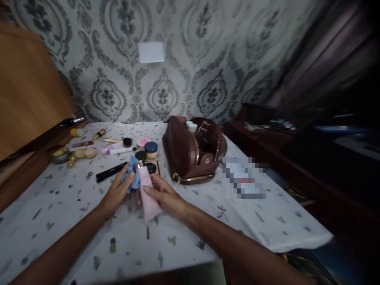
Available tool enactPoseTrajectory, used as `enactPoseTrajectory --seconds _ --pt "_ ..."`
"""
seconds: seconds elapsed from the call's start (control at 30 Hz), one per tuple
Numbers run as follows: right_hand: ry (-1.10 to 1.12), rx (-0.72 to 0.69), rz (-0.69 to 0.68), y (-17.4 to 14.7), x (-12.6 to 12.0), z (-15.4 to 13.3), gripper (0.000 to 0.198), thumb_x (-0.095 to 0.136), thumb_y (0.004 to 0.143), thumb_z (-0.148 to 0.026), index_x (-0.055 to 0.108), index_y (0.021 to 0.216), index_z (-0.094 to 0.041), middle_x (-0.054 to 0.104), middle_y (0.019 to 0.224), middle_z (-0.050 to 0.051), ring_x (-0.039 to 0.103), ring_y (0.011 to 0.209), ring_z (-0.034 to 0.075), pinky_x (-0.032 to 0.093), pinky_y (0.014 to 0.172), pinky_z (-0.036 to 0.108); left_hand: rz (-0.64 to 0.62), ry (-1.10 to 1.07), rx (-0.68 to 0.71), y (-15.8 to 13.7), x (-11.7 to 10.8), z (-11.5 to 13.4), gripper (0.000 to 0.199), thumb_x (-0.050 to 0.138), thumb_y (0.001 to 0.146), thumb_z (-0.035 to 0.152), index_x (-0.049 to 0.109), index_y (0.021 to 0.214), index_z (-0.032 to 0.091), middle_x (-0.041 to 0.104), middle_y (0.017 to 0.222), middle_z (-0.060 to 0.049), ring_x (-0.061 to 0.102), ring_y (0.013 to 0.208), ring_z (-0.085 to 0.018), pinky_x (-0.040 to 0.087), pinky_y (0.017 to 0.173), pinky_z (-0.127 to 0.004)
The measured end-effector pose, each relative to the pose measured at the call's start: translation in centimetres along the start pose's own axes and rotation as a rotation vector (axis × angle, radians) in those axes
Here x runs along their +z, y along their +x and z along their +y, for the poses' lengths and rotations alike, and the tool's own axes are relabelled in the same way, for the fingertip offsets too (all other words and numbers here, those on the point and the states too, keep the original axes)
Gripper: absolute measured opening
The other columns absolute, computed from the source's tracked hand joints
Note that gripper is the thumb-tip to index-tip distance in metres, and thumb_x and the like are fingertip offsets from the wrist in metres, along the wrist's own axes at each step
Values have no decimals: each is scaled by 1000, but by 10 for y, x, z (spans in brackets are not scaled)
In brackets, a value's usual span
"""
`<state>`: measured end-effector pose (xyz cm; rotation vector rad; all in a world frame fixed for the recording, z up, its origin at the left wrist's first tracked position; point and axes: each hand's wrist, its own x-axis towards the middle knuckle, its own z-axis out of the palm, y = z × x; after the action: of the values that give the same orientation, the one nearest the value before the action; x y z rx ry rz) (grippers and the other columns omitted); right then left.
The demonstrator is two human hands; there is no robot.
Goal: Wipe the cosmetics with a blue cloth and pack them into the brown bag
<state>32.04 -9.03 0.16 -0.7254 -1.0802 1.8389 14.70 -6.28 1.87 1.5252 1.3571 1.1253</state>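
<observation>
Between my hands is a pink squeeze tube (pixel 148 198) with a silvery cap, its cap end tilted up and away from me. My right hand (pixel 166 196) is closed around the tube's body. In my left hand (pixel 118 188) a bunched light-blue cloth (pixel 132 178) is gripped, right beside the tube's cap end. A long black case (pixel 109 172) lies just beyond my left hand. Past the tube sit a jar with a dark blue lid (pixel 151 149), a round pink compact (pixel 144 142) and a dark round lid (pixel 140 155).
An unzipped brown leather bag (pixel 181 154) stands right of centre, with white-capped items inside. Several cosmetics, including a gold-lidded jar (pixel 58 153) and a white tube (pixel 122 150), lie at the back left. A blurred-out flat item (pixel 245 178) lies right of the bag on the patterned tablecloth (pixel 178 237).
</observation>
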Motion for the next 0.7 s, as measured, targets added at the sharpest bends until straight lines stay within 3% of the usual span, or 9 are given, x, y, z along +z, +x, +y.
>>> enactPoseTrajectory --seconds 0.13,0.27,0.43,0.53,0.63,0.7 --pt "-295 -142 44 0 -6 4 58 75 73 -64 55 108 -21 60 88 -1 58 76 14 46 65 25 -142 -3 -2 -1 6 6 73 67 71 66 63 127 19 74 112 -8 67 109 -27 56 92 -33" --pt "-475 -200 70 -1 -7 1 50 69 81 -61 58 105 -19 61 89 0 56 78 15 44 64 24 -63 69 11 -1 9 12 69 58 74 72 71 115 18 74 116 -9 64 117 -31 52 100 -39" --pt "-443 -244 174 -3 -3 -12 48 79 70 -60 61 85 -18 59 81 -2 53 75 14 42 65 24 -13 154 41 2 8 3 72 49 76 78 73 107 18 73 118 -11 60 122 -32 46 109 -42" --pt "-309 -314 250 -4 0 -20 52 82 64 -59 61 87 -18 60 83 -1 55 76 14 45 70 26 -92 131 38 2 7 -9 71 55 72 78 73 109 19 75 109 -10 65 113 -31 54 98 -38" --pt "-197 -399 313 -5 1 -26 53 83 63 -58 60 91 -20 62 86 0 58 80 16 49 75 28 -275 78 -10 0 7 -15 70 67 67 70 70 115 19 75 88 -7 70 84 -26 60 72 -31" --pt "-189 -413 332 -6 1 -29 52 85 61 -57 59 89 -21 62 87 0 58 80 16 50 74 29 -393 71 -29 -2 7 -14 64 71 70 62 68 115 18 71 75 -3 64 63 -20 55 56 -27"
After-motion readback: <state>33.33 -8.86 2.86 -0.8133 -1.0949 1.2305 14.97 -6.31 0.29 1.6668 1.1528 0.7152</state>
